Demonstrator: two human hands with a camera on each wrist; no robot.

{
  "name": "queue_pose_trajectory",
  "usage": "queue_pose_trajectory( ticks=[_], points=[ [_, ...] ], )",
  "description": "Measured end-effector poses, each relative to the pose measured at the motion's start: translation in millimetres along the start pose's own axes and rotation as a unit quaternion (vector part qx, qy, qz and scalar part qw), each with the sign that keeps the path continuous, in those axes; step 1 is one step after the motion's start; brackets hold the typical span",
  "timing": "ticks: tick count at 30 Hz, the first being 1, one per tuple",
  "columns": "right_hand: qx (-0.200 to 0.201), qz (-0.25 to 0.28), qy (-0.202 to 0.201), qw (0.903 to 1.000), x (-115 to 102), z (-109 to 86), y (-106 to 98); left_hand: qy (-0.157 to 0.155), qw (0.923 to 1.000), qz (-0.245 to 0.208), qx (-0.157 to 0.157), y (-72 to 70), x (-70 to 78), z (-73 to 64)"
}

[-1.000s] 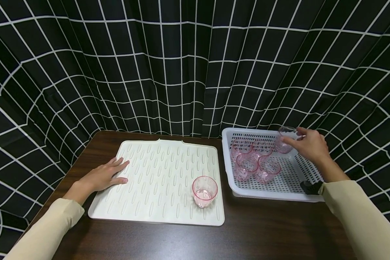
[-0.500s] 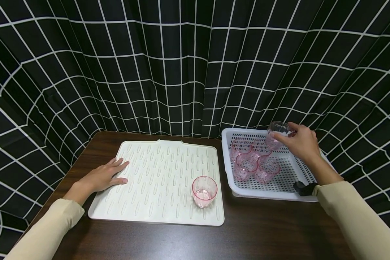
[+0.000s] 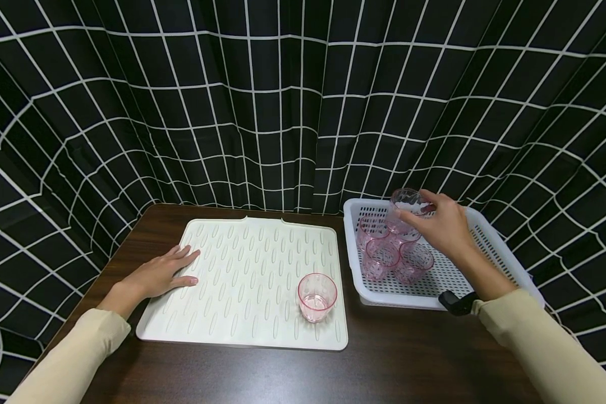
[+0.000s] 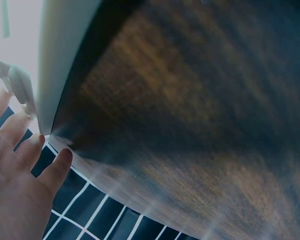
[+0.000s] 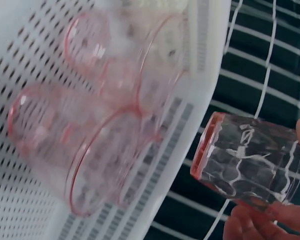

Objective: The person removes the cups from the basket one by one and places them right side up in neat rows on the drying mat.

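Half a second on, the right hand and its held glass have shifted left over the basket's far side; the left hand hasn't budged. Going left to right: that left hand lies with fingers spread on the near-side edge of the white mat, gripping nothing. One lone glass stands upright on the mat, well off to its right. Other glasses bunch up in the basket, just left of and below the right hand, which pinches the held glass near its rim. I'd guess it's light, stiff, slippery and maybe breakable; glass or plastic, can't tell. Best hold imo: upper wall, thumb opposite fingers. It blocks part of the bunch, so counting's iffy. Left wrist view is murky and crops the hand.
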State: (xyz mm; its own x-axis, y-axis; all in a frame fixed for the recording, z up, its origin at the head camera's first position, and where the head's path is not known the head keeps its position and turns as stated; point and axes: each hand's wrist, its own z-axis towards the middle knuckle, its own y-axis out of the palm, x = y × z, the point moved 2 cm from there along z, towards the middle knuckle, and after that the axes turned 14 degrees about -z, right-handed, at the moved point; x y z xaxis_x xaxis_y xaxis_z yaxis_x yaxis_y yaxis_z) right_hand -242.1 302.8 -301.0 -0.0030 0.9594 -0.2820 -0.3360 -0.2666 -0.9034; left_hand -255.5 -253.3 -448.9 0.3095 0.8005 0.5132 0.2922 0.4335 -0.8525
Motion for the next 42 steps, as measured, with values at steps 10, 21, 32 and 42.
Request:
queue_pose_trajectory(
  ticks=[10, 21, 32, 42],
  points=[
    [0.01, 0.042, -0.038, 0.9983, -37, -14.7, 2, -0.001, 1.0, -0.003, 0.0, -0.7, 2.4, -0.7],
    [-0.024, 0.084, -0.061, 0.9943, -76, -25.0, 22, -0.003, 1.0, 0.0, -0.001, -0.9, 1.7, -0.8],
    [-0.027, 0.106, -0.087, 0.9903, -114, -39.9, 39, -0.001, 1.0, 0.0, -0.003, -0.9, 0.6, -1.3],
    [-0.023, 0.088, -0.086, 0.9921, -131, -48.0, 60, 0.001, 1.0, 0.002, -0.004, -2.3, 3.1, -1.0]
  ],
)
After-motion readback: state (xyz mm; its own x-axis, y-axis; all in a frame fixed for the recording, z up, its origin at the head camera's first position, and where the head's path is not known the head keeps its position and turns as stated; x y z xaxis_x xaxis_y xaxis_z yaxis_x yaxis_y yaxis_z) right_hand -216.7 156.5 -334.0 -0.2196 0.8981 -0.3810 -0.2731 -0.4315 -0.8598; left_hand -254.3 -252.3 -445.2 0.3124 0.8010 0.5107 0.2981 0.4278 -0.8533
